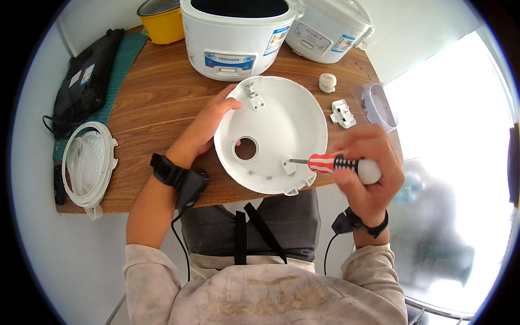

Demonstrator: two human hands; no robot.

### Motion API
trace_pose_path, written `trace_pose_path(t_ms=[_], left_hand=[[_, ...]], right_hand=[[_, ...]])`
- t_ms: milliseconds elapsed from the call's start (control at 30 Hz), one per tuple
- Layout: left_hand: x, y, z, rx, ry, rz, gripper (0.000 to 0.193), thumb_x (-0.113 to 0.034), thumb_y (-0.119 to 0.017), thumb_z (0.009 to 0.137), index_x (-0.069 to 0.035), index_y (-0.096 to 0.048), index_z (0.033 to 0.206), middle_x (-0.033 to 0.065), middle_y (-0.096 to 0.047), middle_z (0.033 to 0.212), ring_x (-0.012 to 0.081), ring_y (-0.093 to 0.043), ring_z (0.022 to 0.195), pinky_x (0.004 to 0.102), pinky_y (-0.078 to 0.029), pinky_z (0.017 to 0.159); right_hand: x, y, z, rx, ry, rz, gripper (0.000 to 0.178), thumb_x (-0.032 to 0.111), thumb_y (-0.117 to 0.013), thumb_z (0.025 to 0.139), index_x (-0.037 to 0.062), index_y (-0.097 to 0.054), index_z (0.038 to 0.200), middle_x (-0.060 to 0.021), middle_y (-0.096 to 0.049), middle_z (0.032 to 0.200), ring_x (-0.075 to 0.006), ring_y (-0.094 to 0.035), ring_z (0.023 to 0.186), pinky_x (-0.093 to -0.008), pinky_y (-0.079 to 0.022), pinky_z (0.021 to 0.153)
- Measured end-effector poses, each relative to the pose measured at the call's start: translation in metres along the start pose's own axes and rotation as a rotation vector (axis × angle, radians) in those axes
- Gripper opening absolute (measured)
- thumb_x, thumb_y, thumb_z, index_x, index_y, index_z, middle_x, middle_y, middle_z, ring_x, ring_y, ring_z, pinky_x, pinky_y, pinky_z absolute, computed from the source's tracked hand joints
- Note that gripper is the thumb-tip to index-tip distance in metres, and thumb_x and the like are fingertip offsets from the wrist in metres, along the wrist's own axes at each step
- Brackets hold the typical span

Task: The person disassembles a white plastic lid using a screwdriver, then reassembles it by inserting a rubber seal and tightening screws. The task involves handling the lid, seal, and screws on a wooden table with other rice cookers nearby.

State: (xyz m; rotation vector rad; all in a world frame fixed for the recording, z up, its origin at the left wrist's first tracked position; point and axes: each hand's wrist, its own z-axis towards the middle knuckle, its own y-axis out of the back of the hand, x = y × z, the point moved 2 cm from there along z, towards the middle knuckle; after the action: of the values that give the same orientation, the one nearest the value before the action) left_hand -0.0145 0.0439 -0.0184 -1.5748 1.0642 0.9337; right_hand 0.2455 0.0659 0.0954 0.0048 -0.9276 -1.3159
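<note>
Left hand [210,122], fingers clamped on rim of white lid [290,124]; right hand [388,176], fingers wrapped round red-handled screwdriver [323,163], tip at small bracket [288,167]; white cooker [230,40] beyond.

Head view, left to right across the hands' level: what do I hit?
White perforated plate → left hand → round white shell → red-and-white-handled screwdriver → right hand.

Counted two white rice cookers [238,40] [324,31] and one yellow pot [163,25] beyond both hands [214,116] [374,168], plus one lid shell [276,130] between them, one screwdriver [336,163] in the right, two little white parts [327,83] [342,114] past it.
</note>
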Motion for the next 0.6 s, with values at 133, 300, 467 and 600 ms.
trace_pose_path(t_ms=[133,300,467,600], left_hand=[[0.005,0.004,0.002,0.022,0.019,0.002,0.076,-0.030,-0.058,0.088,-0.009,-0.032,0.156,0.0152,-0.055,0.137,0.0249,-0.061,0.117,0.0339,-0.062,0.064],[0.004,0.002,0.002,0.015,0.055,-0.089,0.070,-0.028,-0.056,0.090,-0.012,-0.033,0.154,0.0134,-0.055,0.136,0.0244,-0.059,0.117,0.0355,-0.061,0.061],[-0.002,-0.004,-0.003,0.039,0.078,-0.098,0.064,-0.031,-0.052,0.092,-0.015,-0.035,0.153,0.0119,-0.055,0.134,0.0227,-0.059,0.116,0.0345,-0.060,0.058],[0.001,-0.003,-0.001,0.019,0.059,-0.065,0.063,-0.034,-0.050,0.093,-0.014,-0.037,0.151,0.0113,-0.057,0.130,0.0216,-0.061,0.111,0.0322,-0.058,0.052]], right_hand=[[0.010,0.005,0.004,-0.082,-0.169,-0.442,0.029,0.010,-0.085,0.076,-0.0002,-0.063,0.091,-0.0105,-0.065,0.080,-0.0170,-0.063,0.065,-0.0273,-0.050,0.060],[0.022,0.016,0.001,0.006,-0.333,-0.486,0.027,0.009,-0.082,0.077,0.0011,-0.064,0.094,-0.0085,-0.066,0.078,-0.0157,-0.063,0.062,-0.0267,-0.051,0.060],[0.018,0.023,-0.005,0.025,-0.165,-0.484,0.028,0.009,-0.083,0.076,0.0024,-0.064,0.096,-0.0082,-0.066,0.076,-0.0162,-0.062,0.061,-0.0261,-0.050,0.057],[0.021,0.023,-0.005,0.063,-0.213,-0.482,0.032,0.016,-0.086,0.076,0.0034,-0.064,0.094,-0.0079,-0.067,0.072,-0.0179,-0.061,0.056,-0.0270,-0.050,0.055]])
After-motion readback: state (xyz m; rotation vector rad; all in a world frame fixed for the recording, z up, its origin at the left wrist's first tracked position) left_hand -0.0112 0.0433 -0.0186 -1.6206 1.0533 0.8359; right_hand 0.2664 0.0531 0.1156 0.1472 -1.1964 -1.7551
